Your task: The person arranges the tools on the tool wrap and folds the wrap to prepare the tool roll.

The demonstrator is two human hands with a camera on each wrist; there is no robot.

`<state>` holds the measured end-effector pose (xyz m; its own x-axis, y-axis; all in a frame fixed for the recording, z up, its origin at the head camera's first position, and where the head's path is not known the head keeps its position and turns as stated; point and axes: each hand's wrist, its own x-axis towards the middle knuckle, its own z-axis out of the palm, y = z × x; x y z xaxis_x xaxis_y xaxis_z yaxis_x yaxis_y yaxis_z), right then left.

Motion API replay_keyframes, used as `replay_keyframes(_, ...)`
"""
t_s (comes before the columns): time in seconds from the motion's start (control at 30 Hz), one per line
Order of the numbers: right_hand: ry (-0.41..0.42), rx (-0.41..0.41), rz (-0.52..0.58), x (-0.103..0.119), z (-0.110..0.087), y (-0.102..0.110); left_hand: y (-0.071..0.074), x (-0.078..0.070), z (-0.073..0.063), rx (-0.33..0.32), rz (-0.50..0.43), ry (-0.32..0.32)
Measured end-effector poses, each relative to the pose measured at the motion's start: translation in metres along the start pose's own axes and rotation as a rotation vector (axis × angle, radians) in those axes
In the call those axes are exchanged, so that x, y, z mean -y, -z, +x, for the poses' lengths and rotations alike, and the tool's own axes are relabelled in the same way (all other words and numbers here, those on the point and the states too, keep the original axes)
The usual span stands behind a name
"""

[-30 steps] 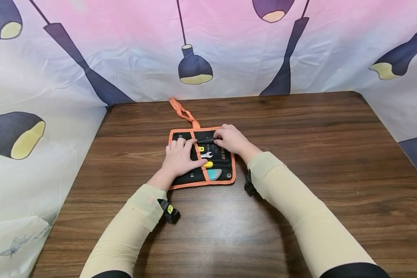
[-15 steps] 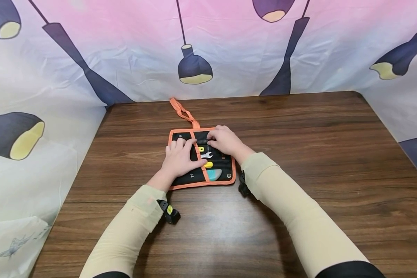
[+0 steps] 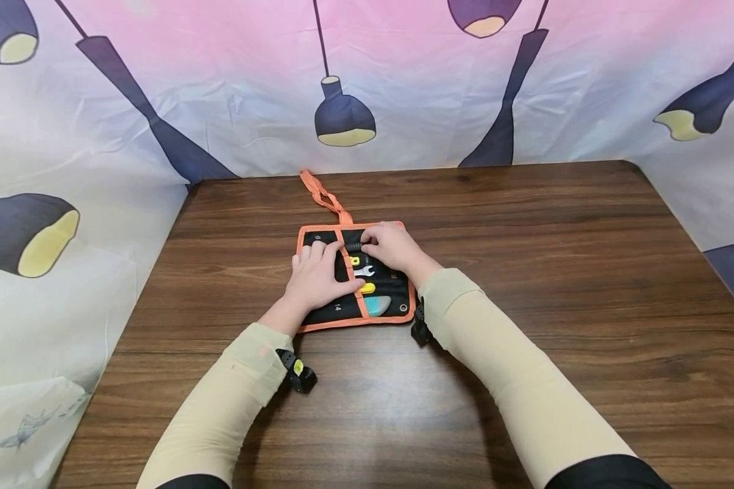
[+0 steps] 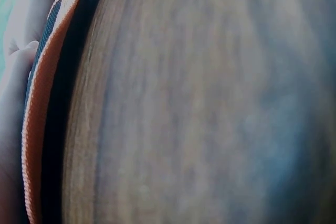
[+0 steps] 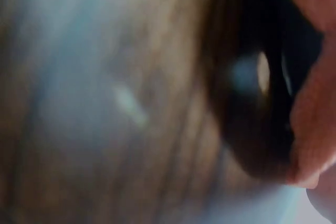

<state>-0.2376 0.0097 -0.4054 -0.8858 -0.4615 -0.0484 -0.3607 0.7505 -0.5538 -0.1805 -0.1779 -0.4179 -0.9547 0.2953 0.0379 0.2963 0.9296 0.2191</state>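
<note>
A black fabric tool pouch (image 3: 394, 299) with orange trim lies flat on the table. My left hand (image 3: 314, 277) rests on its left part, thumb and fingers spread across the orange band. At the pouch's upper slot, my right hand (image 3: 394, 246) pinches the end of a black ribbed rod (image 3: 354, 248), whose left end goes under the band. Below it a small yellow piece (image 3: 355, 261), an open-end wrench (image 3: 365, 271), a yellow handle (image 3: 368, 288) and a teal and grey rounded tool (image 3: 377, 305) stick out of the slots. The left wrist view shows the pouch's orange edge (image 4: 44, 87).
An orange strap (image 3: 323, 195) runs from the pouch toward the back edge of the brown wooden table (image 3: 526, 238). Behind the table hangs a cloth (image 3: 269, 109) printed with lamps. Small black cameras (image 3: 302, 377) sit on both wrists.
My right hand has moved left along the pouch, and less of the black ribbed rod shows outside the orange band. My left hand has stayed in place.
</note>
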Motion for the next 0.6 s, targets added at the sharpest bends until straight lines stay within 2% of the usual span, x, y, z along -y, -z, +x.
replay_keyframes(0.37, -0.023, -0.016, 0.036, -0.0011, -0.0016, -0.003, 0.0008, 0.0003, -0.0029, -0.031, -0.038, -0.024)
replay_keyframes(0.6, -0.06, 0.011, -0.004, 0.0028, 0.0004, -0.0038, 0.001, -0.0001, -0.003, -0.044, -0.04, -0.047)
